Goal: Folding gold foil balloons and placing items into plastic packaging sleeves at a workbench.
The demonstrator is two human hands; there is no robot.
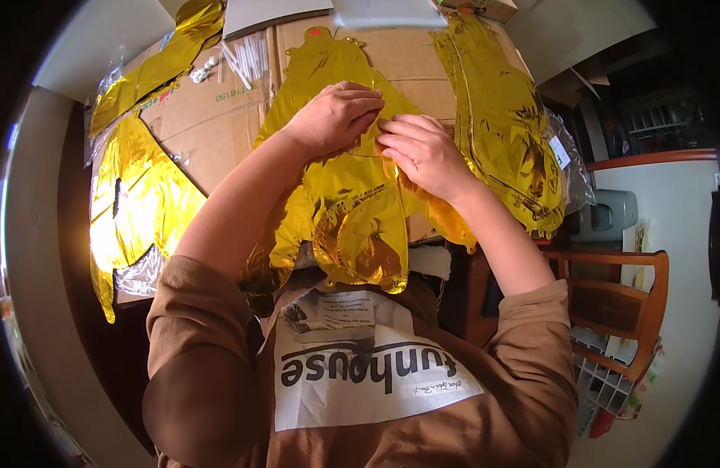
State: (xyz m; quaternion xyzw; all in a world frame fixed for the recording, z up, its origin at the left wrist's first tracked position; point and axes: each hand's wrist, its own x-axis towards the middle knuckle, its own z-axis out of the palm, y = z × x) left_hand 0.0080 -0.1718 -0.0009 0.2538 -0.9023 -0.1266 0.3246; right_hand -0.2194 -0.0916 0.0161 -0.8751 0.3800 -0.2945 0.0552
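A flat gold foil balloon (360, 183) lies in front of me, its lower end hanging over the near edge toward my shirt. My left hand (338, 118) rests on its upper middle with the fingers curled down into the foil. Just to the right, my right hand (424, 150) has its fingers bent together on the same balloon, the fingertips close to those of the left hand. Both hands grip the foil there. What lies under the curled fingers is hidden.
Cardboard (211, 125) covers the table. More gold foil pieces lie at the right (500, 125), the near left (145, 183) and the far left (161, 70). Clear straws (249, 61) sit at the back, beside a small white bundle (204, 72). A wooden chair (613, 300) stands at the right.
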